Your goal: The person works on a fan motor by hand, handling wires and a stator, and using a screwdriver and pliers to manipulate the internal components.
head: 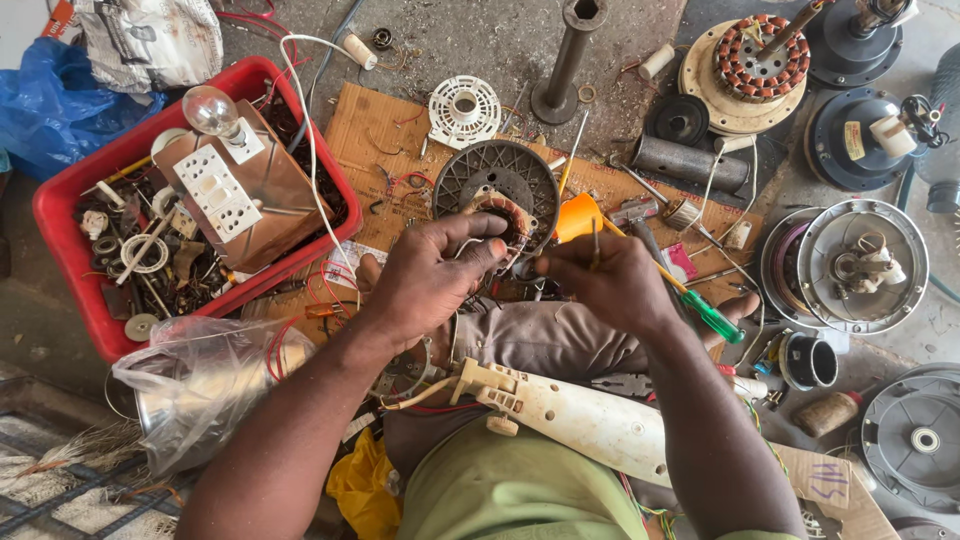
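My left hand [432,280] and my right hand [605,282] meet over my lap, fingers pinched together on something small that I cannot make out, perhaps a thin wire. Just beyond them lies a dark round fan motor housing [497,178] with a copper-wound stator [505,215] partly hidden by my left fingers. A green-handled screwdriver [712,315] lies by my right wrist. An off-white plastic fan part [575,415] rests across my lap.
A red tray [62,215] at left holds a switchboard with a bulb [213,113] and scrap parts. A clear plastic bag [195,385] sits beside it. A cardboard sheet [375,125], a white round grille [464,108], a metal rod [567,60] and several fan motors [858,262] lie around.
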{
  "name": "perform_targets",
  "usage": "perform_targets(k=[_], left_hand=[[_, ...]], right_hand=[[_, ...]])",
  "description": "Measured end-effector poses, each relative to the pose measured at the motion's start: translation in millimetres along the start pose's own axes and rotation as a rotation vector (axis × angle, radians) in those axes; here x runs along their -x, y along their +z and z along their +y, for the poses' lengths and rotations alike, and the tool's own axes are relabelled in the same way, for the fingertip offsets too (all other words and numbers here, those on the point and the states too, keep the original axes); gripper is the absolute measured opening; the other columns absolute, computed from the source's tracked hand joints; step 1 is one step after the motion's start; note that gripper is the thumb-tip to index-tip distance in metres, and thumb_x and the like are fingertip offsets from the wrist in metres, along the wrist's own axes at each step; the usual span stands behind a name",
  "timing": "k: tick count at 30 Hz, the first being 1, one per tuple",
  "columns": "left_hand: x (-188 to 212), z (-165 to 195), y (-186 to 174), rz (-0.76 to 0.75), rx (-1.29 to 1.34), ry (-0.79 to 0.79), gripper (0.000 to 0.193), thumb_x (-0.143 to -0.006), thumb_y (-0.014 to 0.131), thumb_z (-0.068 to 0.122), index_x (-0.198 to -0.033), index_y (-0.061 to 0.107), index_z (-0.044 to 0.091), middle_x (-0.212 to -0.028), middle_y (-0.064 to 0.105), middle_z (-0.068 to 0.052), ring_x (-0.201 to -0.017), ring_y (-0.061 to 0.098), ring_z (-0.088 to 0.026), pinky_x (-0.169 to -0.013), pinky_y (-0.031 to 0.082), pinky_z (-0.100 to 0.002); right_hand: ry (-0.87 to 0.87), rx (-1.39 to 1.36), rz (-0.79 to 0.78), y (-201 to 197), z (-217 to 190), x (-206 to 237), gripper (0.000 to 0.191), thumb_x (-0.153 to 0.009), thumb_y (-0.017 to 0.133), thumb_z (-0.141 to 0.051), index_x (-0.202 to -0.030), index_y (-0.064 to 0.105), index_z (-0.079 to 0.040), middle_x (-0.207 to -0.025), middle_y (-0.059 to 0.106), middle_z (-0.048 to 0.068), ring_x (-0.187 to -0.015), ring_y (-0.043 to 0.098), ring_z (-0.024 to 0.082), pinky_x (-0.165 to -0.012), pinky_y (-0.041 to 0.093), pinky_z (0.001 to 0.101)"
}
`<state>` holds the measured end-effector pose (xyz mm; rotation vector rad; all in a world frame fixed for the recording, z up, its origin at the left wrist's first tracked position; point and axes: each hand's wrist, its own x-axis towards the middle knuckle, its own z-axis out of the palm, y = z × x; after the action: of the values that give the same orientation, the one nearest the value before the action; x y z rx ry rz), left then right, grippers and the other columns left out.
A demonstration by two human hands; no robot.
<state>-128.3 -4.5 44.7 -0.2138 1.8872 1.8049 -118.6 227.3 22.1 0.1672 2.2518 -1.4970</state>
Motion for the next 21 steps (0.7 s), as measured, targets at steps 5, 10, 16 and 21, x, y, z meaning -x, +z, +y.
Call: perform_targets(k=[5, 10, 16, 21], left_hand=[[1.7, -9.2, 5.8, -0.126, -0.283, 0.326, 0.052, -0.082, 0.087, 0.023, -0.127, 0.072, 0.002, -0.104, 0.078, -0.013, -0.094, 0.07, -0.015, -0.085, 0.058, -0.032], [1.9, -17.5, 14.9, -0.136, -0.134, 0.336, 0.036, -0.086, 0.083, 0.02, -0.118, 0.077, 0.005, -0.101, 0.081, -0.009, -0.089, 0.074, -0.01, -0.081, 0.061, -0.027], [-4.2, -31.5, 24.6, 0.083, -0.063, 0.243, 0.017, -0.089, 0.08, 0.014, -0.101, 0.081, 0.002, -0.086, 0.077, -0.003, -0.076, 0.069, -0.007, -0.067, 0.057, -0.023], [-5.8, -29.4, 19.5, 0.067, 0.15, 0.147, 0.016, -0.094, 0.077, 0.015, -0.1, 0.08, 0.001, -0.085, 0.076, -0.001, -0.075, 0.064, -0.005, -0.067, 0.054, -0.022]], right_hand=[[-0.123, 0.029, -0.069, 3.8, -5.5, 7.8, 0.014, -0.088, 0.08, -0.017, -0.099, 0.082, -0.008, -0.076, 0.077, 0.001, -0.067, 0.068, 0.006, -0.06, 0.057, 0.0254], [-0.202, 0.144, -0.053, 3.2, -16.6, 10.2, 0.014, -0.087, 0.077, -0.014, -0.1, 0.08, -0.009, -0.072, 0.076, 0.002, -0.062, 0.069, 0.008, -0.059, 0.057, 0.0264], [-0.373, 0.167, -0.061, 3.2, -7.6, 10.1, 0.013, -0.09, 0.08, -0.015, -0.101, 0.08, -0.007, -0.082, 0.076, 0.004, -0.07, 0.069, 0.011, -0.064, 0.056, 0.0287], [-0.206, -0.475, -0.157, 20.8, 24.3, 5.1, 0.02, -0.096, 0.069, -0.013, -0.113, 0.073, -0.006, -0.108, 0.074, -0.001, -0.058, 0.054, 0.004, -0.049, 0.044, 0.0212]])
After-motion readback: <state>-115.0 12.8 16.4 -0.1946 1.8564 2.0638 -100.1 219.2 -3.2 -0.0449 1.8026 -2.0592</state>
